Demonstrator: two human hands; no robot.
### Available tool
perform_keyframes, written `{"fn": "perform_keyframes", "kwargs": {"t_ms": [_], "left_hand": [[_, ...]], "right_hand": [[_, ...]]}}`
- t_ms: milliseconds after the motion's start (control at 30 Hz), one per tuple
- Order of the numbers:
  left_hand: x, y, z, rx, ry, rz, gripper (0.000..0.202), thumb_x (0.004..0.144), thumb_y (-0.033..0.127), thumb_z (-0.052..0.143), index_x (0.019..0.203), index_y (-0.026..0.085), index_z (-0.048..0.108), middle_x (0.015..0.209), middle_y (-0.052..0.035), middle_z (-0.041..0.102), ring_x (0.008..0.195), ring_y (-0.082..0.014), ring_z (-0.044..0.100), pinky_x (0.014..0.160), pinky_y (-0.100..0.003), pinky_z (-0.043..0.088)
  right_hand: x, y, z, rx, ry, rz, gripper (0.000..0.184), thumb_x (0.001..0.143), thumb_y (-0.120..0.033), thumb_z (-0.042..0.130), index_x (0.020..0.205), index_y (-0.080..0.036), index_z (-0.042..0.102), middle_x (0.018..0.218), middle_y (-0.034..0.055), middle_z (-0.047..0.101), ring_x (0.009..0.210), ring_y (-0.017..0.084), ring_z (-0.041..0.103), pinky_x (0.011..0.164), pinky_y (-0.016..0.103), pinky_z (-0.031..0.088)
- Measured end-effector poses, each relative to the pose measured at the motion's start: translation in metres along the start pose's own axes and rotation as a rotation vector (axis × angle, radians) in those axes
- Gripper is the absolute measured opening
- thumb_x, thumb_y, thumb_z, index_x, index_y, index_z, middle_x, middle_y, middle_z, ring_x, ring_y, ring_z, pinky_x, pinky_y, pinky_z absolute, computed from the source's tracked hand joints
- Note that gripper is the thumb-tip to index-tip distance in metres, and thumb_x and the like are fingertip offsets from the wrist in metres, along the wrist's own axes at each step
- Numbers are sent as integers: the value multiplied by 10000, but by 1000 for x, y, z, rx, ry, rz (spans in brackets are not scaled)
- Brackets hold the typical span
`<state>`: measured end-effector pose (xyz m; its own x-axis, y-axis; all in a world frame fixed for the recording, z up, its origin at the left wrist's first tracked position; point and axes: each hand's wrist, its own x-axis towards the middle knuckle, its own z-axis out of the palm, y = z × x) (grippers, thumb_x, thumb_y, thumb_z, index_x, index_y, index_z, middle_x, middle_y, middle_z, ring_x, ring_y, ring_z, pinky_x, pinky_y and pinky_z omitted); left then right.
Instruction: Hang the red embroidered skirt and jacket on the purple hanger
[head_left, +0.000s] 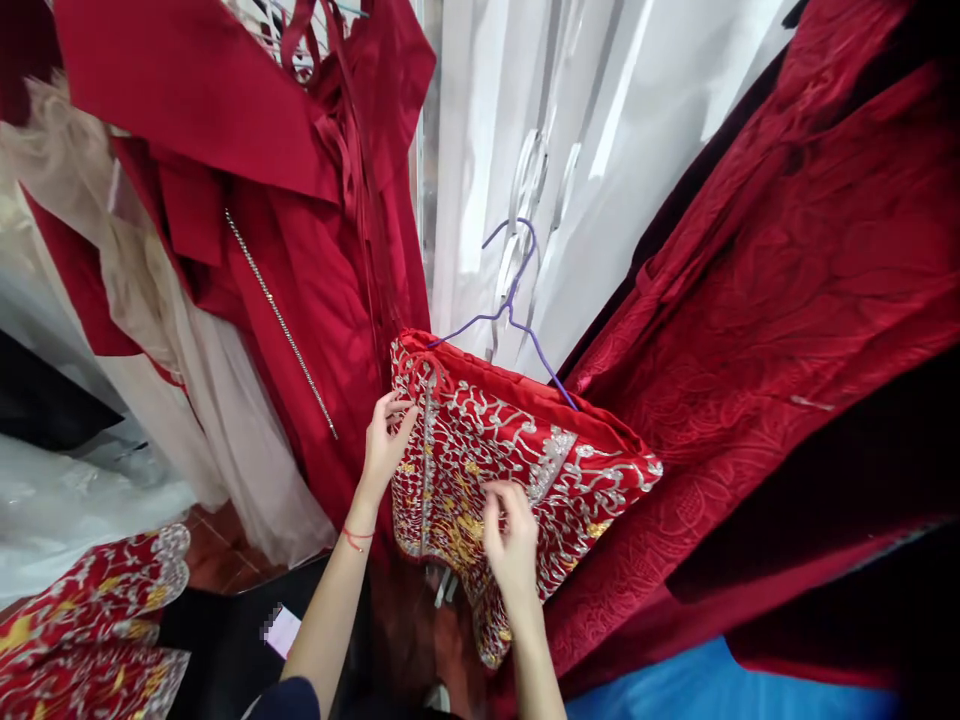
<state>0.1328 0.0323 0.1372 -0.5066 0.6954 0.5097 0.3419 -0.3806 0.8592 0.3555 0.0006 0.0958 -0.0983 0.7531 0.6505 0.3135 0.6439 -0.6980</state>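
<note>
A red garment with dense silver and gold embroidery hangs from a purple wire hanger, whose hook meets white rings or hooks above. Its red lining shows along the upper edge, and a small red tie lies near the upper left corner. My left hand rests at the garment's left side, fingers bent and apart. Over the middle of the embroidered front is my right hand, its fingers loosely curled with a gap to the thumb. Whether it touches the cloth I cannot tell. A thin red string bracelet circles my left wrist.
Red dresses and a pale tulle skirt hang at left. On the right hangs a patterned red gown. White curtains cover the back. At lower left, another embroidered red piece lies near a phone-like object on black.
</note>
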Motion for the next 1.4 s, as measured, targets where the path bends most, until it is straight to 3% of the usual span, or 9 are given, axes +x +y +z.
{"fn": "perform_keyframes", "kwargs": {"t_ms": [133,300,367,500,633,800,933,1167,1400], "left_hand": [[5,12,15,69,-39,110,275,911,421,605,1072,206,667,1026,-74,704,978,-191,672,920,-346,517],[7,4,20,262,66,259,239,933,371,575,1095,247,699,1371,-112,546,1337,-250,481,1142,-456,371],[14,1,17,259,-29,299,287,956,344,535,1198,257,663,1395,-111,549,1363,-244,459,1169,-474,336],[21,1,7,206,-138,328,317,966,329,511,1244,222,620,1298,-128,616,1256,-233,551,1109,-465,417],[20,7,-6,263,-152,344,273,967,324,509,1181,222,644,1232,-116,639,1206,-229,573,1079,-446,445],[25,15,-18,475,60,351,261,970,286,491,1186,200,609,1231,-124,631,1186,-243,562,1048,-444,441],[40,17,-24,539,172,384,238,984,255,443,1119,185,627,1187,-114,657,1135,-238,578,1015,-411,430],[56,3,-47,485,74,302,279,994,284,419,956,230,690,1045,-68,720,1009,-248,615,962,-403,409],[67,-30,-87,561,169,200,278,979,284,431,969,219,701,1051,-94,721,1028,-274,601,980,-422,397]], "right_hand": [[30,-26,24,74,-187,-99,254,954,-190,458,1131,-222,637,1116,96,618,1056,206,621,931,360,525],[67,-36,40,106,-230,-132,386,960,-229,459,1327,-255,578,1415,124,462,1160,221,598,1004,395,512],[84,-38,51,167,-255,-110,423,953,-255,477,1368,-278,555,1468,122,409,1084,210,628,939,389,547],[105,-41,79,395,-268,-13,468,915,-321,550,1382,-288,541,1423,131,434,959,184,643,605,270,547],[107,-43,85,520,-237,62,449,885,-348,603,1325,-269,563,1346,118,494,926,162,628,608,250,509],[99,-49,67,572,-93,133,168,888,-343,617,1009,-227,629,972,33,611,783,130,553,669,253,458],[97,-51,62,681,-28,246,173,850,-367,653,824,-214,575,677,-48,463,563,87,377,524,223,319],[95,-45,40,598,297,290,156,762,-308,693,746,-193,588,643,-52,489,521,62,376,486,194,272],[80,-30,7,548,703,283,123,668,-266,646,684,-180,559,627,-46,523,469,48,398,401,162,219]]}}
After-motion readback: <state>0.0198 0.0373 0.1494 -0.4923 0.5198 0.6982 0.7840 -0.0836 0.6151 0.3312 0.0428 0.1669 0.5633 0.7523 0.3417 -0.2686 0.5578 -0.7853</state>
